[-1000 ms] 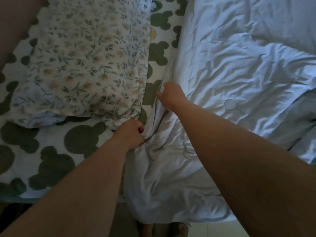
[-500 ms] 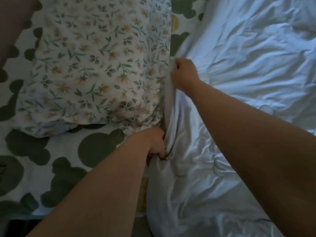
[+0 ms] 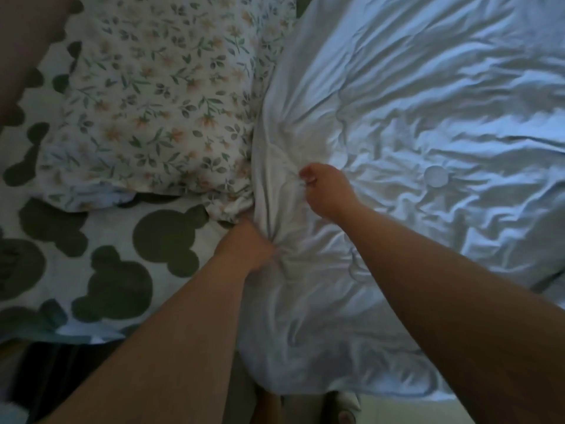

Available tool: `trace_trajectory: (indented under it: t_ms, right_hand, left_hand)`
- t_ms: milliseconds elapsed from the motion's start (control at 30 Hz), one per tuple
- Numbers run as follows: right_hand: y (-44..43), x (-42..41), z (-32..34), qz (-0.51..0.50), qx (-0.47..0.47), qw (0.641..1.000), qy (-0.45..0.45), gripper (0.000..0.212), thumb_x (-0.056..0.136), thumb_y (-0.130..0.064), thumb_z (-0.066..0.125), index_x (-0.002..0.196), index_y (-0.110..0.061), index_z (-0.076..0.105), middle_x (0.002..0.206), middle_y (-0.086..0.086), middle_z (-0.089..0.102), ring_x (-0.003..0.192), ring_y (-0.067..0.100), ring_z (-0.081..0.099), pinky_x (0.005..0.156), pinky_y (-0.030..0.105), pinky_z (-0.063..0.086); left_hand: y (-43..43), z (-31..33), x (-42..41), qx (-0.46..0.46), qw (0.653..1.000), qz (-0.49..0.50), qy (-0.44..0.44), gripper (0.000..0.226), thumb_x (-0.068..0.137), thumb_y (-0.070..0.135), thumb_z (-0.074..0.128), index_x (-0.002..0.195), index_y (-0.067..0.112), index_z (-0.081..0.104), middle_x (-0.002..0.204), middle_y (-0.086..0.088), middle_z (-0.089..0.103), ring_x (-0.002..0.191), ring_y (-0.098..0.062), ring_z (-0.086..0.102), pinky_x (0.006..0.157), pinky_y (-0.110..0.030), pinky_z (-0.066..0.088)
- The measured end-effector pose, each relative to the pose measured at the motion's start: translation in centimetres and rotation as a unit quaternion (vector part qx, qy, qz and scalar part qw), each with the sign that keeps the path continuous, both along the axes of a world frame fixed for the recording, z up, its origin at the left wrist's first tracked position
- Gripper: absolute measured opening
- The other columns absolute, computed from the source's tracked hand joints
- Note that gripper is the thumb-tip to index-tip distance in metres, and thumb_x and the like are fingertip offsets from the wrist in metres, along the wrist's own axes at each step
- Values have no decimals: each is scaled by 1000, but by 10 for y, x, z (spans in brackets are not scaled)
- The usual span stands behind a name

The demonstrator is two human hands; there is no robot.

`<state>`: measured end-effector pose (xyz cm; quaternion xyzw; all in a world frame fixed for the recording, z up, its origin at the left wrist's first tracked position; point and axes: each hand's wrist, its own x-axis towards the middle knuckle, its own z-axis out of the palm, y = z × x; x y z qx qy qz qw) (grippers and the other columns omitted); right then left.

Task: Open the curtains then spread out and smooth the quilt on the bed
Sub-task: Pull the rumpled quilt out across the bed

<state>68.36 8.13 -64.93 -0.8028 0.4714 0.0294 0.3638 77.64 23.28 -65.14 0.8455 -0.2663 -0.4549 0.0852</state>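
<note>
Since a second ago, right hand (image 3: 325, 191) has dropped from the floral pillow (image 3: 159, 111) edge; fingers pinch crumpled pale-blue quilt (image 3: 412, 133) at centre frame, left hand (image 3: 247, 247) fisted on its edge below; spreading unfinished

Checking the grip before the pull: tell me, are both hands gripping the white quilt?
Yes: the left hand and the right hand are each closed on bunched folds of the white quilt.

The quilt (image 3: 397, 133) runs off the top and right edges and hides the left hand's (image 3: 247, 249) fingertips, bunched beside the floral pillow (image 3: 159, 111).
</note>
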Motion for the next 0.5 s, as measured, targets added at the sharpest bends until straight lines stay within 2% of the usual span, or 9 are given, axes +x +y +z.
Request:
trace_trajectory:
  t_ms: [100, 200, 233, 300, 367, 433, 500]
  right_hand:
    - [13, -56, 10, 45, -21, 995, 89, 27, 85, -11, 50, 108, -12, 65, 118, 12, 63, 114, 30, 57, 94, 31, 44]
    - [29, -112, 25, 113, 1, 979, 168, 28, 86, -17, 53, 109, -5, 64, 121, 15, 61, 114, 31, 56, 93, 32, 44]
    - [35, -131, 30, 140, 17, 970, 198, 32, 88, -22, 55, 113, -5, 63, 125, 14, 59, 117, 30, 55, 95, 32, 43]
    - [48, -161, 37, 216, 39, 938, 267, 44, 87, -43, 59, 116, -11, 64, 128, 9, 58, 120, 28, 52, 98, 32, 42]
    - [61, -188, 39, 275, 30, 908, 314, 55, 75, -67, 60, 102, -19, 68, 112, 3, 63, 109, 25, 56, 92, 34, 46]
    - [73, -217, 39, 256, 47, 915, 309, 59, 59, -77, 64, 87, -26, 62, 92, -3, 59, 90, 22, 57, 79, 31, 46]
    - [83, -236, 38, 224, 76, 931, 278, 74, 45, -81, 67, 98, -30, 56, 100, -7, 58, 91, 20, 55, 80, 31, 46]
  left_hand:
    - [25, 10, -38, -52, 987, 154, -9, 76, 84, 42, 65, 139, 4, 27, 139, -10, 45, 125, -29, 47, 98, -31, 38]
    - [55, 14, -80, -72, 977, 199, -36, 104, 65, 69, 71, 136, 2, 34, 131, -8, 49, 122, -29, 51, 93, -29, 42]
    - [65, 16, -96, -66, 976, 203, -34, 107, 65, 67, 72, 139, 2, 31, 133, -8, 47, 123, -28, 49, 91, -28, 40]
    - [83, 14, -119, -55, 978, 198, -34, 113, 68, 56, 76, 148, 4, 15, 147, -10, 34, 133, -28, 39, 101, -32, 36]
    - [95, 14, -134, -46, 983, 171, -48, 109, 74, 48, 75, 149, 5, 10, 151, -10, 29, 135, -30, 35, 106, -37, 33]
    - [103, 14, -141, -55, 983, 158, -72, 87, 84, 35, 69, 146, 6, 16, 145, -14, 37, 129, -33, 41, 101, -39, 37]
    - [104, 15, -139, -53, 985, 137, -89, 79, 90, 27, 60, 149, 8, 11, 145, -16, 38, 128, -35, 42, 101, -39, 37]
